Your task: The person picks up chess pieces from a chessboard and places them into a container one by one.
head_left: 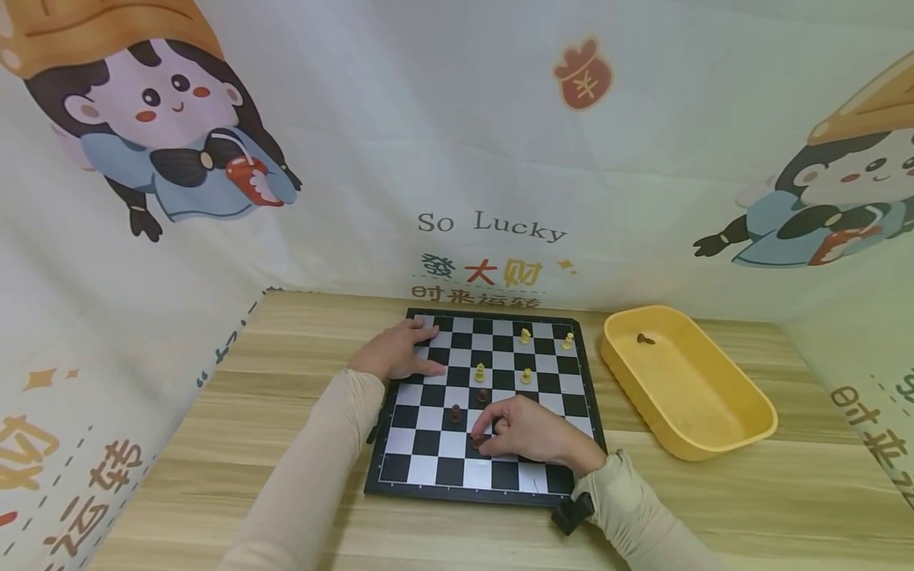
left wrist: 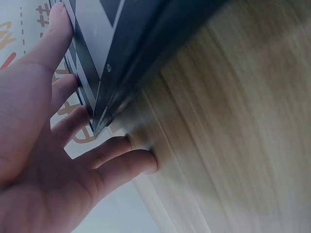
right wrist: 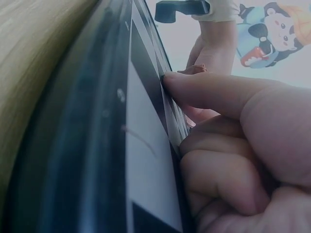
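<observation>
A black-and-white chessboard [head_left: 435, 470] lies on the wooden table. My right hand [head_left: 524, 430] pinches a dark brown chess piece [head_left: 477, 441] between thumb and index finger, low over the near part of the board; the fingers mostly hide it. Two more brown pieces stand close by, one [head_left: 455, 413] to the left and one [head_left: 482, 395] just beyond the fingers. Spread over the board's far left edge is my left hand [head_left: 396, 350]; in the left wrist view two fingertips [left wrist: 148, 162] reach the table beside the board. Farther back are yellow pieces [head_left: 480, 372], [head_left: 527, 376].
Two other yellow pieces [head_left: 525, 335], [head_left: 567, 340] stand near the board's far right corner. Right of the board is a yellow plastic tub [head_left: 743, 412] with a dark piece [head_left: 646, 339] lying inside. A printed cloth [head_left: 357, 238] hangs behind the table.
</observation>
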Tool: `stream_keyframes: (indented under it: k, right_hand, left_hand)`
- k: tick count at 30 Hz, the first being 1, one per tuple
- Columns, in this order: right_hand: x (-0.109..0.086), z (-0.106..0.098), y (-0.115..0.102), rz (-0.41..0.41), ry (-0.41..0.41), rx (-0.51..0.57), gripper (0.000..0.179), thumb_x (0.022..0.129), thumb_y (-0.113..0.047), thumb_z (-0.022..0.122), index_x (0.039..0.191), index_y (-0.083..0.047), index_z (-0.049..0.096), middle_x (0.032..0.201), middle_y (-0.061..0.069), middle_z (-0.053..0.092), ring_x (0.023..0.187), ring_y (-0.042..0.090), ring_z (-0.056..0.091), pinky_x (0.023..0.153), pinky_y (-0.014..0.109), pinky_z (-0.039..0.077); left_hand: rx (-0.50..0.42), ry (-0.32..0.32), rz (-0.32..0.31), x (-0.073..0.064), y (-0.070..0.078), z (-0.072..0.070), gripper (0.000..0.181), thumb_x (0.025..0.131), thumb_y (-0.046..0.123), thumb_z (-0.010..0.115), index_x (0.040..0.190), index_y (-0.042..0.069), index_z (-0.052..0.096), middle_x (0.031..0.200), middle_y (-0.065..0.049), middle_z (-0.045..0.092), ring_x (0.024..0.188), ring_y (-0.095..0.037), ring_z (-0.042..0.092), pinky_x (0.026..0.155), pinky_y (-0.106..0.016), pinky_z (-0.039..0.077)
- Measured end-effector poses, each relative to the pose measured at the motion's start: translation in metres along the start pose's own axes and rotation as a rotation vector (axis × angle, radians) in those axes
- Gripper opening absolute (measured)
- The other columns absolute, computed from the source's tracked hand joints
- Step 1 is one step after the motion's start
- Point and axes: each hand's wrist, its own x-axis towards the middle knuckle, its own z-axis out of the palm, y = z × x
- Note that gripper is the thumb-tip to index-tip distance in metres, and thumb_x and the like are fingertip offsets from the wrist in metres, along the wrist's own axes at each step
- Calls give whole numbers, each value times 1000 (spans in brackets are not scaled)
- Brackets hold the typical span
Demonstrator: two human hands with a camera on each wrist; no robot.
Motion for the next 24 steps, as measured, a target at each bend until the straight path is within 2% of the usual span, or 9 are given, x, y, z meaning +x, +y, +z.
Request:
stream_keyframes:
  k: [12,20,24]
  right_hand:
    - [1,-3,4,-14,-15,57,12,89,-17,78,100,-13,77,54,-8,46,49,5,37,47,17,29]
    - [-6,-7,-5,-26,-54,2,10,90,-18,77,100,-15,76,53,-8,45,47,6,37,47,18,30]
    - [-10,-15,-9,-39,-43,-36,12,91,-19,76,102,-15,76,53,-8,41,48,7,34,47,17,28]
  left_hand:
    - [-2,-3,-5,0,1,0,87,86,55,76,158,24,39,170,-11,25,156,-39,27,125,-55,32]
    - [5,-4,14,1,1,1,86,87,55,76,158,22,39,170,-12,25,156,-39,28,125,-55,33]
    - [-1,-1,19,2,0,2,87,87,54,76,158,22,40,170,-12,25,156,-39,28,125,-55,32]
